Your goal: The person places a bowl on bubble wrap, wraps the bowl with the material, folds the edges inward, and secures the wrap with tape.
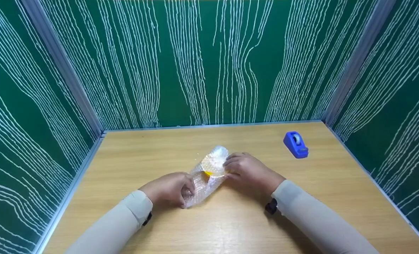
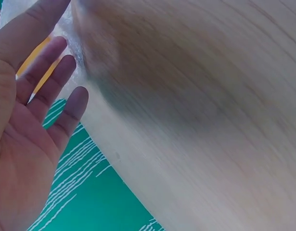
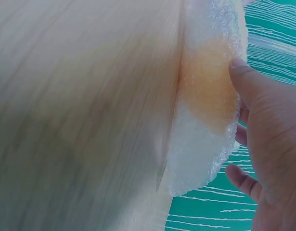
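Observation:
Near the middle of the table lies a sheet of clear bubble wrap (image 1: 202, 193), loosely rolled around a yellow object (image 1: 208, 173). Only a small strip of that object is uncovered, so its kind cannot be told; in the right wrist view it glows orange through the bubble wrap (image 3: 198, 159). The left hand (image 1: 169, 187) pinches the near left end of the wrap with thumb and forefinger, while its other fingers are spread loosely in the left wrist view. At the wrap's right edge, the right hand (image 1: 250, 171) grips with the thumb in front and fingers behind.
A blue tape dispenser (image 1: 296, 145) with a roll in it stands on the wooden table (image 1: 132, 151), toward the back right. Green panels with white wavy lines (image 1: 209, 63) enclose the back and both sides.

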Action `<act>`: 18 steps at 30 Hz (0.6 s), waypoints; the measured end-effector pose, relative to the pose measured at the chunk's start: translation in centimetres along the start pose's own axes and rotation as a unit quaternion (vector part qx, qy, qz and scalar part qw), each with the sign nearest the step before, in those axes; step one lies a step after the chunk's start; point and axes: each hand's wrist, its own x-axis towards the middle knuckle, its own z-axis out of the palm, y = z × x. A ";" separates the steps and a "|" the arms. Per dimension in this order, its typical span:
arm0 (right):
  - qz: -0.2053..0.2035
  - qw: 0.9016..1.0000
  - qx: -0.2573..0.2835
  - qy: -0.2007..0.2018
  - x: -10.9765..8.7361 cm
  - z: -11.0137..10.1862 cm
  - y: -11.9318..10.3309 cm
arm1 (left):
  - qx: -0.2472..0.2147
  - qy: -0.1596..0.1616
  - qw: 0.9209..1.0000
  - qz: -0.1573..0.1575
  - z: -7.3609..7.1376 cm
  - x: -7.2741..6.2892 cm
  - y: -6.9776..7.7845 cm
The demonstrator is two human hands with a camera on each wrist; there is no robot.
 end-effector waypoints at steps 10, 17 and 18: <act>-0.003 1.000 -0.003 -0.005 0.1 -0.1 0.0 | 0.019 0.041 0.999 0.006 0.4 0.1 -0.1; -0.044 0.999 -0.018 0.017 0.3 0.1 0.2 | 0.036 0.062 0.997 0.022 0.4 -0.1 -0.2; -0.043 0.999 -0.018 0.015 0.3 0.1 0.2 | 0.039 0.065 0.997 0.024 0.4 -0.1 -0.2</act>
